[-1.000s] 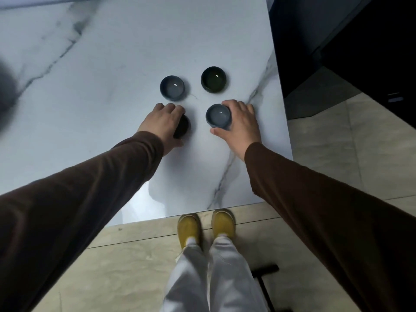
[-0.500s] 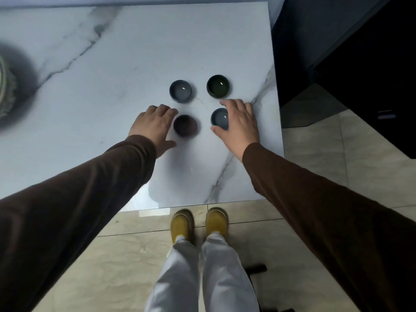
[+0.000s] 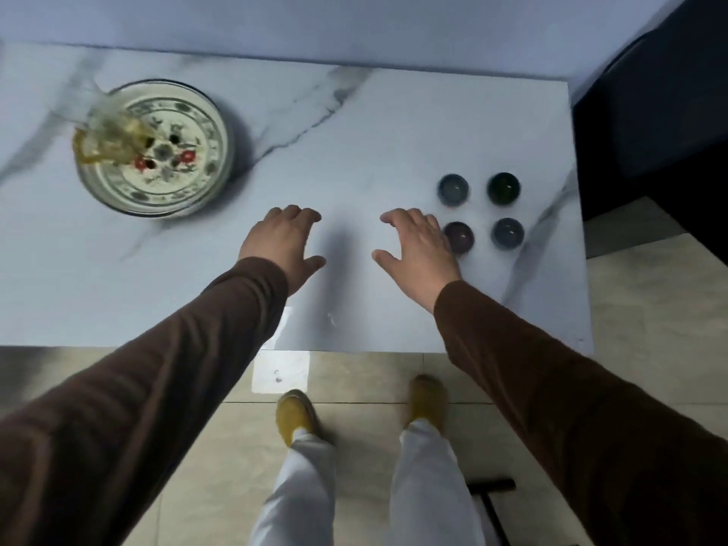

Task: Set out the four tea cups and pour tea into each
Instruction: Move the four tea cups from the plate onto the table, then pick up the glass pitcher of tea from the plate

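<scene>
Worktop (image 3: 354, 151), marble-patterned: the broad middle band, from the painted dish (image 3: 157, 151) across to the cup group, lay bare and passable. Obstacle, far left: the dish, with a blurred glass vessel (image 3: 108, 137) of amber liquid over its left rim. Obstacle, right: four small cups in a tight square, grey-blue cup (image 3: 454, 189) and dark green cup (image 3: 503, 188) behind, dark brown cup (image 3: 459, 236) and blue cup (image 3: 507, 232) in front, with narrow gaps between them. Right hand (image 3: 417, 254) hovered just beside the dark brown cup, overlapping its left edge; left hand (image 3: 281, 242) hovered over bare surface, a clear lane between the two. Strips behind the cups and along the near edge stood free.
</scene>
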`<action>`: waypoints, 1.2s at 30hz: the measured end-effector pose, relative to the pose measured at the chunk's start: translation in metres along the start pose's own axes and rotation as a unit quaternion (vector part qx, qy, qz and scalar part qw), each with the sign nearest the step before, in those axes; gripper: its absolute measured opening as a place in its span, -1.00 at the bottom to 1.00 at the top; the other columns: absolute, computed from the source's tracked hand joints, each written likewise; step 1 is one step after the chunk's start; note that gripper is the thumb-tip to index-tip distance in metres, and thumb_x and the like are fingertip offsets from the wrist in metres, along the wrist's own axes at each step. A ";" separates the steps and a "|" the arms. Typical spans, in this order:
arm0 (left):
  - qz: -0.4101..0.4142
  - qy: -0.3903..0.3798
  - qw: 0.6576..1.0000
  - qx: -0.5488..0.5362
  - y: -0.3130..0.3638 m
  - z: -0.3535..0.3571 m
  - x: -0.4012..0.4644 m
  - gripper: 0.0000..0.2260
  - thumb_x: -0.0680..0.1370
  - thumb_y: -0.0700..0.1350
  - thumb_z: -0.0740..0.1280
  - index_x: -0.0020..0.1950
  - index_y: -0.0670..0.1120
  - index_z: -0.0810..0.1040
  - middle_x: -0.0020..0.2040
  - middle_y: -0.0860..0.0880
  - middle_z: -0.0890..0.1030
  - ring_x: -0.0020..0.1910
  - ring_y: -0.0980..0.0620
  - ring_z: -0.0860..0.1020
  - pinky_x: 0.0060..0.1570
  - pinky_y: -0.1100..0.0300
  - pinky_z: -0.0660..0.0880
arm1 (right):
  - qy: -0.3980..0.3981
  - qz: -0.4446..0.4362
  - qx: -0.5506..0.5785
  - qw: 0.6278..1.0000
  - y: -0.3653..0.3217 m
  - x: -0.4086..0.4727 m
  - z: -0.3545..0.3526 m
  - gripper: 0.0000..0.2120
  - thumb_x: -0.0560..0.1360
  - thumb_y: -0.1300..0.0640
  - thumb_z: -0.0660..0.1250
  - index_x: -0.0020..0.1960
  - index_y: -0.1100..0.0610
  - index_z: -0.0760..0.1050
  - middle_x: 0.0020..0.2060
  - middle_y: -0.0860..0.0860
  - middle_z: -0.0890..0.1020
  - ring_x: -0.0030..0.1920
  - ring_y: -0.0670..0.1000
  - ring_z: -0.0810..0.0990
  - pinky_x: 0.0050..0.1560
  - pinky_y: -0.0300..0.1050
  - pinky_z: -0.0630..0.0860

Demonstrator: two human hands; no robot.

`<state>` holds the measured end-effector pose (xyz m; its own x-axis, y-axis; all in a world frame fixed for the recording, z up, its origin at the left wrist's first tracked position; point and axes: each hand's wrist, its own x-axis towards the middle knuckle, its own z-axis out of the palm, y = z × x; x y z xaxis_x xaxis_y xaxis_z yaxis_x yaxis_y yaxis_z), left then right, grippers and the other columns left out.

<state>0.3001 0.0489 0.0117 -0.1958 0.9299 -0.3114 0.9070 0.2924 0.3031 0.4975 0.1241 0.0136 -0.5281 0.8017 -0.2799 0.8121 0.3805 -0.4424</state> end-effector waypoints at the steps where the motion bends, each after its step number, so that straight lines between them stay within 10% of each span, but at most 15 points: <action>1: 0.001 0.001 1.000 0.003 -0.015 -0.007 -0.005 -0.46 0.43 0.05 0.41 0.36 -0.04 0.37 0.24 -0.08 0.49 0.22 -0.15 0.40 0.15 -0.01 0.40 | -0.004 -0.004 0.000 1.000 -0.017 0.001 0.005 -0.54 0.51 -0.01 0.33 0.37 0.05 0.37 0.28 0.03 0.48 0.30 0.10 0.39 0.31 0.04 0.36; 36: -0.039 -0.001 0.999 -0.015 -0.402 -0.114 0.018 -0.56 0.46 0.01 0.38 0.31 -0.07 0.44 0.23 -0.12 0.51 0.26 -0.16 0.39 0.20 -0.01 0.38 | 0.027 0.100 0.303 0.947 -0.364 0.174 0.178 -0.70 0.57 0.01 0.27 0.26 0.09 0.49 0.19 0.01 0.53 0.13 0.04 0.56 0.21 0.09 0.51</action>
<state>-0.1107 -0.0265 -0.0133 -0.2645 0.9037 -0.3366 0.8778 0.3702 0.3041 0.0660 0.0433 -0.0262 -0.3520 0.8586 -0.3728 0.5948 -0.1024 -0.7973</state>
